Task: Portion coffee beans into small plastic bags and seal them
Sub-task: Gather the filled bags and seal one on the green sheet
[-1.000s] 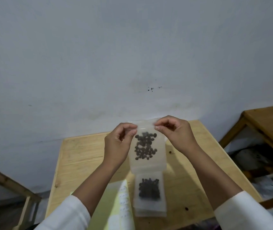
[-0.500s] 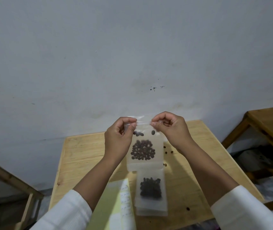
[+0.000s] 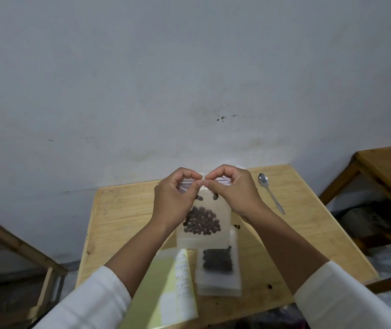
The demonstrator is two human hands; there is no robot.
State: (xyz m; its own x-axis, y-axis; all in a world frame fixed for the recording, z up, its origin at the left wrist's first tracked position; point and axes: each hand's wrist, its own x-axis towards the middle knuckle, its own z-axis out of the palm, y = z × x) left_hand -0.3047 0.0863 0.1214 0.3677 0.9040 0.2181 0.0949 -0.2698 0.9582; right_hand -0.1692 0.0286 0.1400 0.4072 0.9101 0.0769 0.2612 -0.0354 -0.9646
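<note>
I hold a small clear plastic bag [image 3: 202, 236] upright above the wooden table [image 3: 123, 210], with dark coffee beans [image 3: 201, 222] gathered in its lower half. My left hand [image 3: 175, 200] and my right hand [image 3: 232, 191] both pinch the bag's top strip, fingertips touching at its middle. Two loose beans cling just under the strip. Below it, a filled bag [image 3: 218, 261] lies on a stack of flat bags [image 3: 218, 284].
A metal spoon [image 3: 270, 192] lies on the table to the right of my hands. A yellow-green sheet with written labels [image 3: 173, 288] lies near the front edge. Loose beans [image 3: 237, 226] dot the tabletop. Another wooden table [image 3: 384, 167] stands at right, a wooden frame [image 3: 23, 252] at left.
My two hands have slid together along the bag's top strip, from its outer corners to its middle. The beans have settled lower in the bag.
</note>
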